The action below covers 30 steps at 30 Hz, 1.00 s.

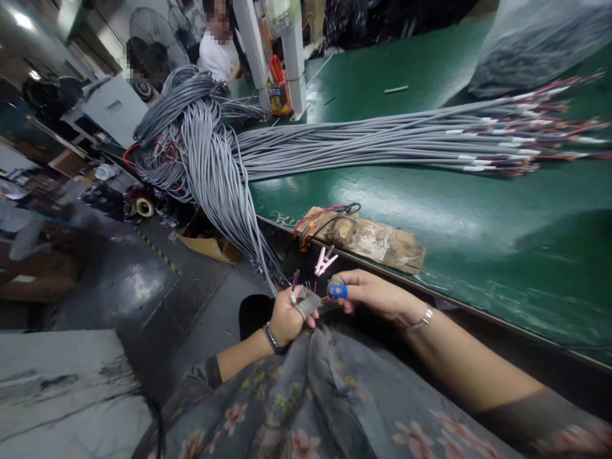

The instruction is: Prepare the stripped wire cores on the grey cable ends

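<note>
My left hand (289,313), with grey tape wrapped on a finger, is closed around the end of a grey cable whose thin coloured wires (308,288) fan out at the top. Close by on the right, my right hand (368,293) pinches some of those wires between thumb and forefinger; a blue band covers one fingertip. Just above both hands a pale pink clip (325,260) hangs at the table edge. From the left hand, grey cables (261,255) run up into a large bundle (205,146) draped over the table's edge. The exact wires pinched are too small to make out.
A worn wooden block (373,239) with cords lies along the edge of the green table (478,210). Long grey cables (363,143) with stripped ends stretch across it. A clear plastic bag (535,57) sits at back right. Another person (220,54) is behind the posts.
</note>
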Available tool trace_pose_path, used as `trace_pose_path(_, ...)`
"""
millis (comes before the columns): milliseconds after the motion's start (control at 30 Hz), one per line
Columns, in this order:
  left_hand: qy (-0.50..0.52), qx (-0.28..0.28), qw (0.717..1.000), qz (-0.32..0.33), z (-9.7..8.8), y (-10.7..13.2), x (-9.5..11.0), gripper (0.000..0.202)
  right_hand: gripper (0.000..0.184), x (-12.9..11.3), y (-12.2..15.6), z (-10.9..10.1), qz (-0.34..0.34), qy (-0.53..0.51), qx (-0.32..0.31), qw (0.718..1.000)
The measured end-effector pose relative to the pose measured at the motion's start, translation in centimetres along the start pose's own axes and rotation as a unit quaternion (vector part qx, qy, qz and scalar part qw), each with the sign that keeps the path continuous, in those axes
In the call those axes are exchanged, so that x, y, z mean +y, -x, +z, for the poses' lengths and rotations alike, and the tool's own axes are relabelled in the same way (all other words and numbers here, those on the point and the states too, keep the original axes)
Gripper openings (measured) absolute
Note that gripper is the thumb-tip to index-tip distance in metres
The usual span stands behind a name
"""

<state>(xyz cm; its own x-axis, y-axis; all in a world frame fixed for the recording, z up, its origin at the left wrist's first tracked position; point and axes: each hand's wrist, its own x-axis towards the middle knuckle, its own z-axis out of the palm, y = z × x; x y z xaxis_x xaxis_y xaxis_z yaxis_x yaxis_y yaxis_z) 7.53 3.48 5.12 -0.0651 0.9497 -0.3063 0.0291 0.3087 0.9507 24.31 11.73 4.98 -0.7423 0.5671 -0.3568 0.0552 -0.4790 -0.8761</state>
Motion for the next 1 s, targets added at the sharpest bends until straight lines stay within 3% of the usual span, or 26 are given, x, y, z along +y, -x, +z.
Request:
trace_pose_path(200, -0.010, -0.017, 1.000, -0.010, -0.1, 0.0, 0.1, 0.043, 0.031, -0.4, -0.5, -0.2, -0.016, 0.045, -0.001, 0.999)
trace_pose_path(433, -0.048, -0.137, 0.986, -0.079, 0.0, -0.5, 0.0, 0.038, 0.029, -0.2, -1.5, 1.1, -0.013, 0.069, -0.002, 0.998)
trace_pose_path(533, -0.022, -0.113, 0.991, -0.073, -0.1, -0.7, -0.4, 0.038, 0.037, 0.3, -1.5, 1.0, -0.032, 0.026, 0.011, 0.999)
trace_pose_path(733, 0.111, 0.031, 0.991, -0.062, 0.3, -1.3, -1.1, 0.043, 0.046, 1.9, -0.4, 1.0, -0.048, -0.085, 0.052, 0.994)
trace_pose_path(867, 0.124, 0.022, 0.990, -0.060, 0.5, -1.4, -1.1, 0.045, 0.039, 2.5, -0.6, 2.6, -0.093, -0.075, 0.115, 0.986)
trace_pose_path(1000, 0.063, -0.023, 0.997, -0.037, 0.0, -1.1, -0.9, 0.043, 0.036, 2.1, -1.3, 3.6, -0.088, -0.061, 0.119, 0.987)
